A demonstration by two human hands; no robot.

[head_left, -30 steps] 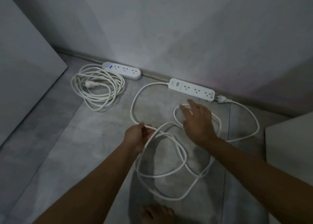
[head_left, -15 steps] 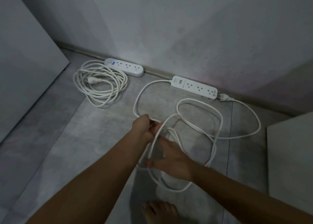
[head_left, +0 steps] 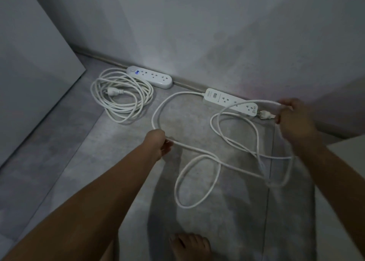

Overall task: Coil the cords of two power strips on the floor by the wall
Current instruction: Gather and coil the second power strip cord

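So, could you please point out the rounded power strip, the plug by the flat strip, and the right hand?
rounded power strip (head_left: 152, 78): head view, middle of top face.
plug (head_left: 265, 115): head view, its white body.
right hand (head_left: 295, 120): head view, back of hand, gripping the cord (head_left: 185, 145).

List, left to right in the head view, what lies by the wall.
Coil's plug → lit strip → second strip → its plug → right hand, gripping the cord.
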